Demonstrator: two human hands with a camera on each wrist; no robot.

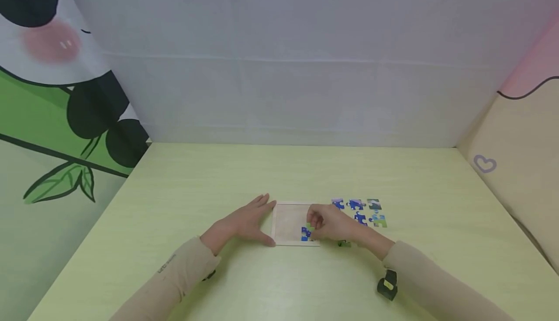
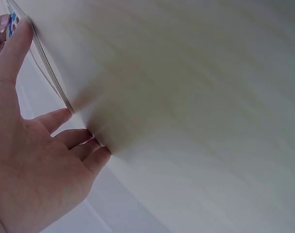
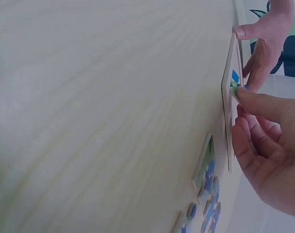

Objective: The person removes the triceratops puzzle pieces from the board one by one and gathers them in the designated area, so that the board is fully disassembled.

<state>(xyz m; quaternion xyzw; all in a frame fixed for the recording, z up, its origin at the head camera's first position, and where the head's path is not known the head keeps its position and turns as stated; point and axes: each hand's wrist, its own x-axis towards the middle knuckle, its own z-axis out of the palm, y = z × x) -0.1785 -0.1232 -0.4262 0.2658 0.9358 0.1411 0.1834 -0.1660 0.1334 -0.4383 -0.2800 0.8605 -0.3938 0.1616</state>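
A shallow wooden puzzle tray (image 1: 288,220) lies on the table in the head view. My left hand (image 1: 250,220) spans its left side, thumb at the near corner and index finger at the far one. My right hand (image 1: 333,223) is over the tray's right part and pinches a green puzzle piece (image 1: 309,226) between thumb and fingers. Beside that piece, a blue patterned puzzle piece (image 1: 304,234) sits in the tray near its lower edge. In the right wrist view the thumb (image 3: 264,104) presses at the piece; the fingers partly hide it.
Several loose puzzle pieces (image 1: 355,204) lie to the right of the tray, with one green piece (image 1: 344,244) partly under my right wrist. The pale wooden table (image 1: 262,170) ends at a grey-white back wall (image 1: 279,92); printed side panels (image 1: 96,146) stand left and right.
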